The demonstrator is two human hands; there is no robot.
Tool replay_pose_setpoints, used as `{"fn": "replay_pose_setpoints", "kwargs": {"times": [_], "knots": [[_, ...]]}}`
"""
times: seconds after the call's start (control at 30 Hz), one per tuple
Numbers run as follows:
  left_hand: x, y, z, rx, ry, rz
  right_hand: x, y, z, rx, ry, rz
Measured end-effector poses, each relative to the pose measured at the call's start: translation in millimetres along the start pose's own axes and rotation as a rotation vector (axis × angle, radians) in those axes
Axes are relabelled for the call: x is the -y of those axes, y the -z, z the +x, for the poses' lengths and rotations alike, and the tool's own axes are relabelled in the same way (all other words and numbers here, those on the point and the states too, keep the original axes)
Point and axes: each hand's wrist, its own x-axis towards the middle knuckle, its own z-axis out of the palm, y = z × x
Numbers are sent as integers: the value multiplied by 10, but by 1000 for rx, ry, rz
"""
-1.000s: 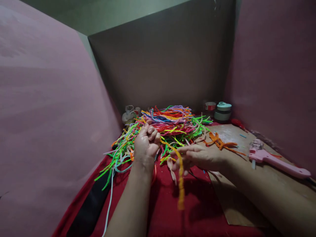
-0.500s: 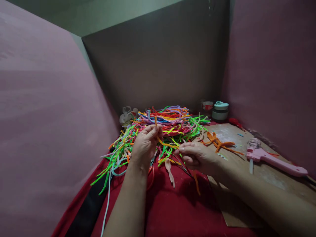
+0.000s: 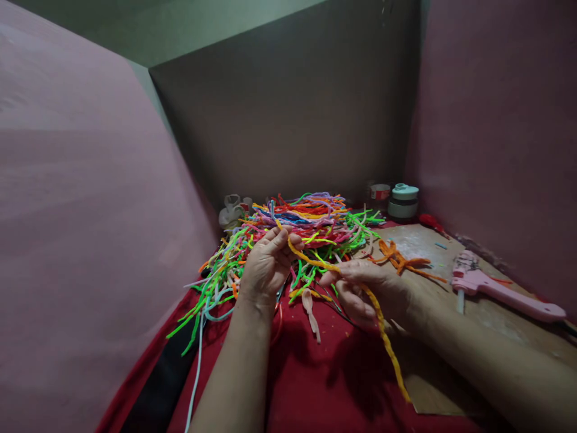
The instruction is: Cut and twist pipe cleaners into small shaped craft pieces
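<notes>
A yellow-orange pipe cleaner [image 3: 386, 343] stretches between both hands in front of a big heap of coloured pipe cleaners [image 3: 311, 219]. My left hand [image 3: 264, 267] pinches it close to its upper end, and a short tip sticks up past the fingers. Farther along, my right hand [image 3: 372, 288] has its thumb and fingers closed on the strand, from which a long tail hangs to the lower right. Beneath the left hand, scissors with red handles [image 3: 278, 325] are partly hidden. A pale pink looped piece [image 3: 309, 310] lies on the red cloth between my forearms.
On the right, a brown board [image 3: 491, 331] carries a bent orange pipe-cleaner piece [image 3: 400, 262] and a pink glue gun [image 3: 505, 293]. Behind it stand a lidded pale-green container [image 3: 403, 201] and a red-labelled jar [image 3: 379, 193]. Pink panels [image 3: 90, 210] flank the red-covered table [image 3: 311, 391].
The right hand has turned and opened somewhat around the strand. The pipe cleaner's tail now hangs out farther right and shows more length. Its upper tip leans left.
</notes>
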Motion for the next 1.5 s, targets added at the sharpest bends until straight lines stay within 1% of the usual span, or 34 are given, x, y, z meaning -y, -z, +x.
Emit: {"fn": "replay_pose_setpoints", "kwargs": {"times": [0.1,0.17,0.27,0.37,0.53,0.6,0.7,0.77,0.8,0.87,0.9,0.93,0.97,1.0,1.03,1.07,1.1,1.17,1.23,1.33,1.43,1.5], "knots": [[15,-47,-33,85,6,33,9,-39,-21,-22,-5,-19],[25,-65,-34,93,0,35,-6,-32,-8,-23,-10,-12],[23,-61,-16,25,-11,18,-36,16,37,-61,33,1],[6,-33,0,-49,-9,16,-60,71,88,-159,42,41],[6,-7,18,-71,-47,80,-80,113,120,-301,-9,39],[9,-7,41,-93,-78,104,-75,109,112,-327,-20,28],[-31,6,52,-122,-101,173,-61,106,97,-325,-9,29],[-103,38,-11,-144,-113,323,-56,111,96,-313,15,23],[-147,65,-73,-160,-121,449,-56,115,98,-308,30,17],[-225,144,-257,-251,-137,817,-60,116,108,-298,48,14],[-247,197,-367,-255,-105,1053,-63,113,114,-301,49,21],[-249,257,-478,-208,-54,1289,-67,106,120,-308,42,36],[-232,321,-584,-137,12,1505,-70,97,125,-318,28,57],[-194,386,-676,-86,96,1691,-74,86,128,-326,9,83],[-141,446,-749,-86,171,1848,-79,74,130,-330,-13,110],[-80,498,-803,-71,277,1977,-84,62,131,-326,-33,137],[-17,537,-838,-67,349,2081,-89,50,130,-317,-46,158],[80,568,-868,-50,394,2186,-103,29,129,-299,-41,175],[109,543,-887,-35,428,2215,-115,11,129,-297,-15,159],[35,461,-988,-26,498,2160,-120,-16,136,-312,22,105],[-75,417,-1181,-30,511,2076,-108,-43,144,-364,37,47],[-120,427,-1307,-64,489,2024,-100,-54,147,-414,23,24]]}}
